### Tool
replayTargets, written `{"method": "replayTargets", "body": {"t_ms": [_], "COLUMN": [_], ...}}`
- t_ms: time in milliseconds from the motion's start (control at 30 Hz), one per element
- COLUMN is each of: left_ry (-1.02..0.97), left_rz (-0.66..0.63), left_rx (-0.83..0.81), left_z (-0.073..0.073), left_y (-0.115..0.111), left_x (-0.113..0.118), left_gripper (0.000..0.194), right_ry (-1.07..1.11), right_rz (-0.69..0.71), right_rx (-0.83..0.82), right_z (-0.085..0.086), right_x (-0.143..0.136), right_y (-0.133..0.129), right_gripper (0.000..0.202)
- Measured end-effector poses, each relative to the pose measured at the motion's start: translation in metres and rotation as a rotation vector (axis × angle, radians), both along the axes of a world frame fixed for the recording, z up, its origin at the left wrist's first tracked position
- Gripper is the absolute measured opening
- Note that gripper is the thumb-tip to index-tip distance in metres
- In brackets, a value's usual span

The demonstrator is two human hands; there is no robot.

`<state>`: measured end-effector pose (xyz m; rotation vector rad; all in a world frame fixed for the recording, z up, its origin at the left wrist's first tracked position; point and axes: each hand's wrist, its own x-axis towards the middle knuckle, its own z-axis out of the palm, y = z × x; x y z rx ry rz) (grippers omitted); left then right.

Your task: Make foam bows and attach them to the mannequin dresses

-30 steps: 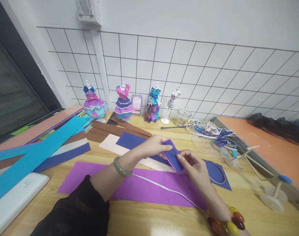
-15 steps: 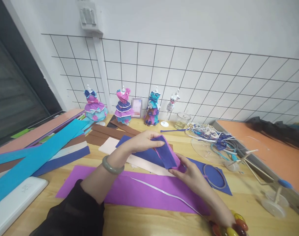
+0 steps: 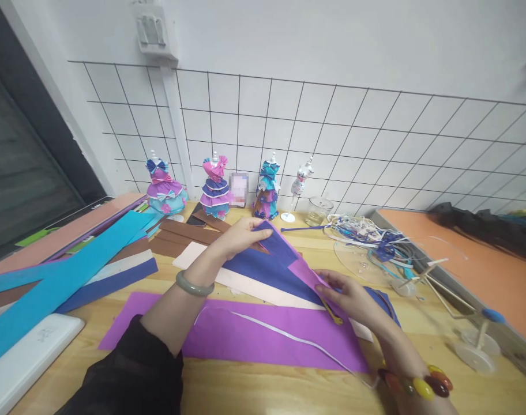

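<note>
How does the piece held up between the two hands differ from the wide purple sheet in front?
The held piece shows dark blue and purple; the purple sheet shows only purple.
The held piece slants between the left hand and right hand; the purple sheet lies flat, a white cord across it.
The held piece looks narrower than the purple sheet.
Both show purple.

Bright, cool light spreads fairly evenly over the wall (image 3: 332, 46) and surface (image 3: 245, 386), shadows soft. Wide-angle stretch pulls at the edges; lower right looks slightly blurred, the small card (image 3: 238, 189) pixelated.
</note>
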<state>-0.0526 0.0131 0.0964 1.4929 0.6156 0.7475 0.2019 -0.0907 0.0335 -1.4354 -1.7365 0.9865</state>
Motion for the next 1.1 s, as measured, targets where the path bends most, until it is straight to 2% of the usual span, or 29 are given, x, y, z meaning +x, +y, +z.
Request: {"method": "replayTargets", "body": {"t_ms": [133,200,267,333,400,467,567,667,767,867,967,1100], "left_ry": [-0.023,-0.051,-0.075,-0.091,-0.11,-0.128,-0.18,-0.272,-0.364,-0.451,-0.493,-0.523], "left_rz": [0.241,0.323,0.373,0.412,0.461,0.494,0.472,0.433,0.35,0.299,0.263,0.268], "left_rx": [-0.136,-0.221,-0.284,-0.314,-0.33,-0.341,-0.364,-0.39,-0.43,-0.457,-0.465,-0.44], "left_z": [-0.022,-0.036,-0.048,-0.057,-0.06,-0.059,-0.05,-0.04,-0.035,-0.035,-0.039,-0.046], "left_y": [0.008,0.008,0.006,0.004,0.0,-0.004,-0.014,-0.031,-0.051,-0.065,-0.07,-0.07], "left_x": [0.015,0.026,0.037,0.046,0.051,0.054,0.057,0.063,0.071,0.078,0.082,0.084], "left_gripper": [0.022,0.018,0.017,0.016,0.015,0.014,0.014,0.017,0.023,0.023,0.024,0.027], "right_ry": [-0.121,-0.219,-0.294,-0.229,-0.029,0.24,0.614,0.924,1.088,1.148,1.191,1.203], "right_rz": [-0.198,-0.337,-0.483,-0.559,-0.519,-0.326,-0.163,-0.048,0.029,0.03,-0.056,-0.197], "right_rx": [0.093,0.21,0.38,0.499,0.432,0.194,-0.146,-0.323,-0.302,-0.16,-0.026,0.037], "right_z": [-0.009,-0.015,-0.017,-0.016,-0.014,-0.012,-0.014,-0.018,-0.017,-0.012,-0.007,0.0], "right_x": [0.034,0.045,0.044,0.03,0.005,-0.023,-0.057,-0.072,-0.075,-0.075,-0.072,-0.065], "right_y": [0.008,0.013,0.016,0.015,0.011,0.005,-0.004,-0.007,-0.008,-0.008,-0.007,-0.005], "right_gripper": [0.039,0.036,0.033,0.03,0.025,0.025,0.03,0.036,0.037,0.023,0.012,0.008]}}
